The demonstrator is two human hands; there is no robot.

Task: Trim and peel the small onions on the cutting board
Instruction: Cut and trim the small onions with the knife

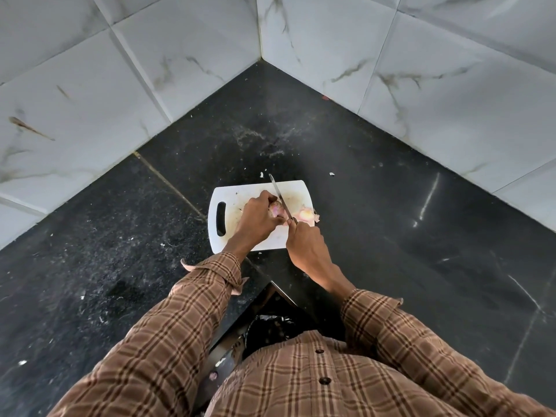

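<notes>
A white cutting board [231, 236] with a handle slot lies on the black counter in the corner. My left hand [255, 221] grips a small pinkish onion [277, 209] on the board. My right hand [305, 245] holds a knife [278, 195] by its handle; the thin blade runs up and left across the onion's right side. Another small onion [307, 216], pale with loose skin around it, rests at the board's right edge.
The black stone counter [391, 236] meets white marble-look tiled walls [421, 70] behind and on both sides. Small scraps of peel [332, 174] lie on the counter beyond the board. A dark bin opening [270, 326] shows below the counter edge near my body.
</notes>
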